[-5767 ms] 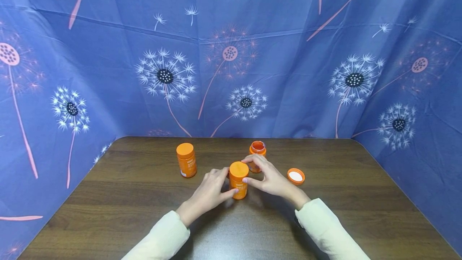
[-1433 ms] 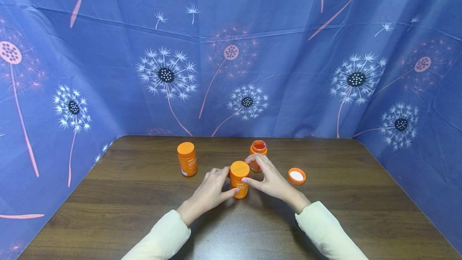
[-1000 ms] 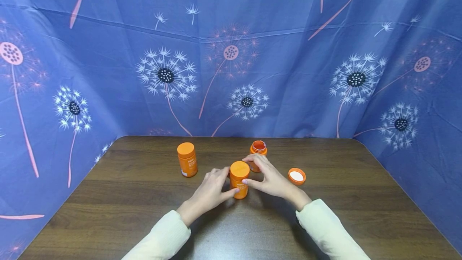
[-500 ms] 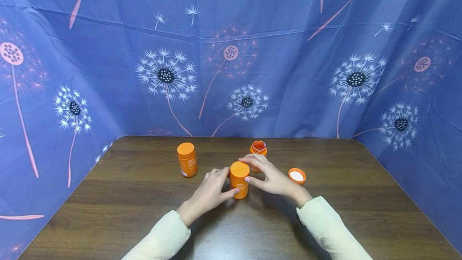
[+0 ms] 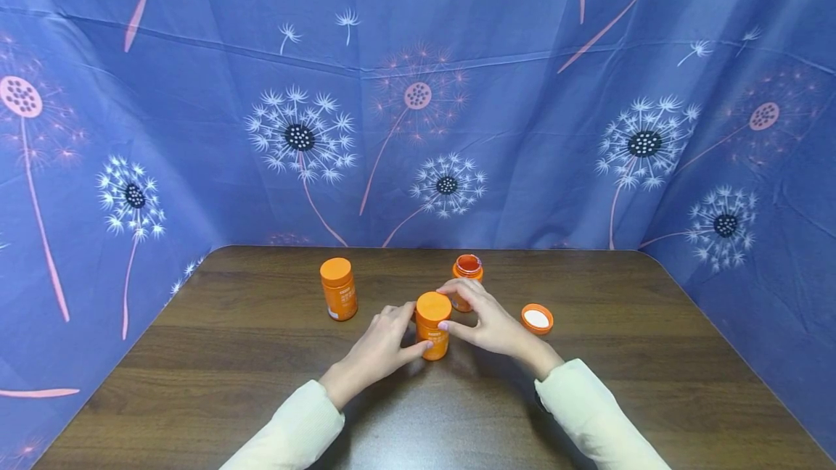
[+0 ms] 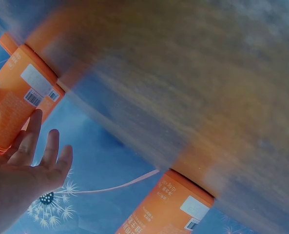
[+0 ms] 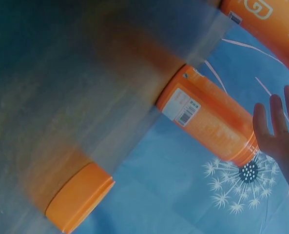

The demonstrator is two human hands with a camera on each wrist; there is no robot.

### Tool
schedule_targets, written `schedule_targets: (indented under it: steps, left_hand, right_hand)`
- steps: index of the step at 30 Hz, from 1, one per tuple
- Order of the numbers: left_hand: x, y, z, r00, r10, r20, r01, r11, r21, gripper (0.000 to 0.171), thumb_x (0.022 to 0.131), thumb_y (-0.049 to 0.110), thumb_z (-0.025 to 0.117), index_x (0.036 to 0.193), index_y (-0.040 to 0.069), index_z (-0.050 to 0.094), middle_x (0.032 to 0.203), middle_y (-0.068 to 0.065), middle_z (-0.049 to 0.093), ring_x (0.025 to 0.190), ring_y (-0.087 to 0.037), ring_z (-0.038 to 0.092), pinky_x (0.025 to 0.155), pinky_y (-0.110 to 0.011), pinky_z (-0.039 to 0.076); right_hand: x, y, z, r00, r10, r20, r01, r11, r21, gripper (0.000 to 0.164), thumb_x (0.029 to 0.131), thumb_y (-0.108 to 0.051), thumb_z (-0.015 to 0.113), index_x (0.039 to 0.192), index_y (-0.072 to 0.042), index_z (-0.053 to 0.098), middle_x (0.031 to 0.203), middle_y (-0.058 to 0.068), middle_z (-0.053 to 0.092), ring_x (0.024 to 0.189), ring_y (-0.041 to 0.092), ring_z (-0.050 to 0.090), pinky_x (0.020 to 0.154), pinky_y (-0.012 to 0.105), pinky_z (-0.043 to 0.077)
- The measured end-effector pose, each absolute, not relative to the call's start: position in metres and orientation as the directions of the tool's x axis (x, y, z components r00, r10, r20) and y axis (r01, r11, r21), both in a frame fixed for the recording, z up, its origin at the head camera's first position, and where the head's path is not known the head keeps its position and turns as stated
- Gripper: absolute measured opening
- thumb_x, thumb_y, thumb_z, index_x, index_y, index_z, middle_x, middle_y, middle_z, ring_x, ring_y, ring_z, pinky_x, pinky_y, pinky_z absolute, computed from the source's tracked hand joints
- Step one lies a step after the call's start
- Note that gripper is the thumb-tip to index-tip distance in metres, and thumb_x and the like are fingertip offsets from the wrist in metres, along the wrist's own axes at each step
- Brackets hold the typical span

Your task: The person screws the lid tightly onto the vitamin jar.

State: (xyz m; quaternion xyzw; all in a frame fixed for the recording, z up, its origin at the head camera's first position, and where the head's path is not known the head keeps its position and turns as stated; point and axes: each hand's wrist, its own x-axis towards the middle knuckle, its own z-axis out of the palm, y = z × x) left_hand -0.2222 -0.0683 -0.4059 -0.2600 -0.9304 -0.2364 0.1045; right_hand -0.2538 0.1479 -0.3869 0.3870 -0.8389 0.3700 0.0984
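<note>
Upright on the table, a capped orange plastic bottle [image 5: 436, 339] stands between the two hands. My left hand [image 5: 379, 343] holds its body from the left, thumb across the front. On the right, my right hand [image 5: 488, 321] has its thumb and forefinger around the bottle's orange cap [image 5: 434, 306]. The other right fingers [image 7: 277, 117] stretch out in the right wrist view, clear of the bottle. Just behind the right hand is an uncapped orange bottle [image 5: 467, 267], partly hidden by it. A loose orange cap [image 5: 537, 318] lies with its white inside up.
Farther left stands another capped orange bottle [image 5: 338, 290], apart from both hands. The brown wooden table [image 5: 261, 383] ends at the back against a blue curtain [image 5: 509, 129] with dandelion prints, which also encloses both sides.
The right thumb and forefinger shift around the cap: half a second ago the thumb sat farther right, now it is back against the cap's edge. Left hand and bottles stay put.
</note>
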Motion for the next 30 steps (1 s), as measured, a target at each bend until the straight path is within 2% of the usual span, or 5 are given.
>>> schedule_targets:
  steps: [5, 11, 19, 25, 30]
  left_hand:
    - [-0.222, -0.069, -0.405, -0.842, 0.437, 0.317, 0.535, 0.752, 0.385, 0.057, 0.081, 0.042, 0.065, 0.125, 0.011, 0.047, 0.114, -0.002, 0.061, 0.096, -0.019, 0.054, 0.084, -0.039, 0.043]
    - [-0.221, -0.069, -0.405, -0.835, 0.443, 0.326, 0.545, 0.750, 0.374, 0.056, 0.081, 0.042, 0.065, 0.124, 0.011, 0.047, 0.113, -0.002, 0.062, 0.094, -0.019, 0.054, 0.082, -0.039, 0.043]
    - [-0.221, -0.069, -0.404, -0.834, 0.443, 0.329, 0.546, 0.750, 0.373, 0.056, 0.081, 0.042, 0.065, 0.124, 0.010, 0.047, 0.112, -0.002, 0.062, 0.095, -0.020, 0.054, 0.082, -0.039, 0.043]
    - [-0.221, -0.069, -0.404, -0.840, 0.444, 0.312, 0.539, 0.751, 0.382, 0.056, 0.082, 0.042, 0.064, 0.124, 0.010, 0.047, 0.111, -0.001, 0.061, 0.093, -0.018, 0.053, 0.081, -0.038, 0.042]
    - [-0.221, -0.069, -0.404, -0.838, 0.447, 0.314, 0.542, 0.750, 0.380, 0.055, 0.082, 0.042, 0.064, 0.124, 0.010, 0.047, 0.111, -0.002, 0.061, 0.094, -0.019, 0.053, 0.081, -0.038, 0.043]
  right_hand:
    - [-0.254, 0.145, -0.391, -0.683, -0.546, 0.485, -0.727, 0.440, -0.527, 0.045, 0.079, -0.032, 0.070, 0.116, -0.016, 0.051, 0.115, -0.004, 0.053, 0.107, 0.026, 0.049, 0.085, 0.032, 0.044]
    - [-0.252, 0.143, -0.391, -0.696, -0.518, 0.497, -0.716, 0.457, -0.528, 0.047, 0.076, -0.032, 0.073, 0.114, -0.014, 0.051, 0.112, -0.006, 0.053, 0.108, 0.018, 0.047, 0.086, 0.032, 0.045]
    - [-0.254, 0.147, -0.390, -0.682, -0.554, 0.477, -0.728, 0.449, -0.519, 0.052, 0.078, -0.032, 0.071, 0.121, -0.011, 0.051, 0.119, -0.004, 0.052, 0.111, 0.020, 0.047, 0.087, 0.033, 0.044]
    - [-0.242, 0.145, -0.367, -0.679, -0.598, 0.425, -0.719, 0.428, -0.548, 0.047, 0.081, -0.016, 0.068, 0.123, -0.006, 0.050, 0.126, 0.008, 0.050, 0.117, 0.026, 0.044, 0.087, 0.038, 0.043]
    - [-0.232, 0.143, -0.352, -0.684, -0.623, 0.379, -0.702, 0.421, -0.575, 0.046, 0.081, -0.006, 0.066, 0.123, 0.000, 0.050, 0.126, 0.017, 0.049, 0.118, 0.032, 0.043, 0.085, 0.038, 0.047]
